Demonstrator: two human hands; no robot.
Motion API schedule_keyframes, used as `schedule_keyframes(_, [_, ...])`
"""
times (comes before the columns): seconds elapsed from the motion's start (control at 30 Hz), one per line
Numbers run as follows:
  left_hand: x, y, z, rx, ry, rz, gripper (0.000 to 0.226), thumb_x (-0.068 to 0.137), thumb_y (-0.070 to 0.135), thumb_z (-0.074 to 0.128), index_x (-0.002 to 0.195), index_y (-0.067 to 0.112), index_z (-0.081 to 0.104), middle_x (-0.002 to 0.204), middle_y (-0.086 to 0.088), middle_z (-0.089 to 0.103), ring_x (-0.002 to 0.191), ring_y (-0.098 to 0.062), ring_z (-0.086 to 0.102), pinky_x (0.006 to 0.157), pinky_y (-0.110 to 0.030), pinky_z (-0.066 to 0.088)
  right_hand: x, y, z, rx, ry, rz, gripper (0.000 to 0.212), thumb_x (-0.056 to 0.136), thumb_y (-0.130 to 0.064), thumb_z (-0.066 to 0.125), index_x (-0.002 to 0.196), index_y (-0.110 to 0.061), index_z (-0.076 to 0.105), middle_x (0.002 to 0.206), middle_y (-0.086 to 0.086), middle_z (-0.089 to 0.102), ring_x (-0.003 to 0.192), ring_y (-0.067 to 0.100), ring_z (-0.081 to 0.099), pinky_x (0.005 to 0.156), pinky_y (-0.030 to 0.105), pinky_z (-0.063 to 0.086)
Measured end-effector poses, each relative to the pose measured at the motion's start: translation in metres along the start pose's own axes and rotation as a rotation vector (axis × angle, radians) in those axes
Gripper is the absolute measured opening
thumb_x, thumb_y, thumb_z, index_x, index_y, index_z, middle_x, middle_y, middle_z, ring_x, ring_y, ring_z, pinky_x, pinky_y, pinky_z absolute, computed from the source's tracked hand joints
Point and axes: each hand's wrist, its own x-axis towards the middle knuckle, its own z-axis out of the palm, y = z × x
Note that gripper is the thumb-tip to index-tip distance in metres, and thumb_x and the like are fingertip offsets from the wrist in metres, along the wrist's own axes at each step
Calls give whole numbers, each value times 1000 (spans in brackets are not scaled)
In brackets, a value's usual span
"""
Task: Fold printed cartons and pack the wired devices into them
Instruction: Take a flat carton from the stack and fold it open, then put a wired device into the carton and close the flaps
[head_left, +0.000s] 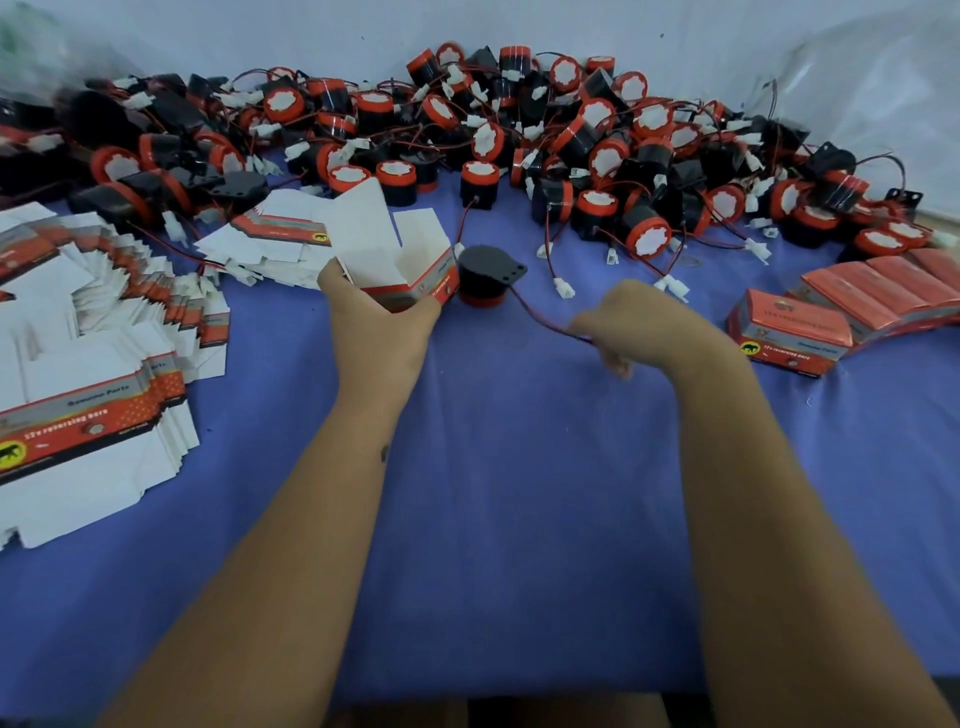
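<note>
Head view shows one wired device (488, 278) standing on the blue cloth (519, 493) just right of an erected carton (402, 260), near touching its printed side. It sits red end down with its black bracket plate on top, and its red-and-black lead (545, 321) trails right and nearward to the right hand (631, 325), whose fingers are curled round the wire — the device itself is not gripped.

The left hand (376, 322) grips the carton from below and behind, mouth facing up and away, white flaps standing open. That opening lies left of and above the device, so by my reading the coming move turns on lifting the device by its lead, or regripping the body, and swinging it leftward over the mouth; the left hand is nearer the device, but it is occupied.

Farther out, a heap of devices (519, 130) runs along the far edge. Flat cartons (93, 374) fan out at the left, with a smaller stack (270, 239) behind the held carton — packed boxes (841, 312) line up at the right.
</note>
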Motion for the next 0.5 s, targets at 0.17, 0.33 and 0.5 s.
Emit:
schedule_keyframes(0.17, [0, 1, 0, 75, -56, 22, 73, 75, 23, 85, 131, 21, 38, 128, 5, 51, 112, -9, 55, 71, -5, 46, 1, 3, 11, -208, 499, -34, 22, 90, -16, 50, 71, -4, 50, 81, 12, 52, 84, 33, 46, 69, 36, 35])
schedule_keyframes(0.33, [0, 2, -3, 120, -86, 53, 68, 74, 20, 83, 127, 30, 42, 126, 9, 54, 112, -9, 54, 75, -8, 44, 15, -35, 42, 380, 462, -233, 38, 105, -20, 39, 143, -14, 44, 146, 4, 43, 129, 21, 44, 93, 22, 34])
schedule_keyframes(0.5, [-1, 2, -3, 130, -147, 48, 63, 75, 16, 81, 121, 35, 41, 115, 16, 58, 101, 1, 57, 69, -6, 45, 26, -50, 61, 525, 252, -179, 62, 105, -22, 41, 157, -12, 9, 163, 8, 9, 141, 25, 32, 104, 25, 32])
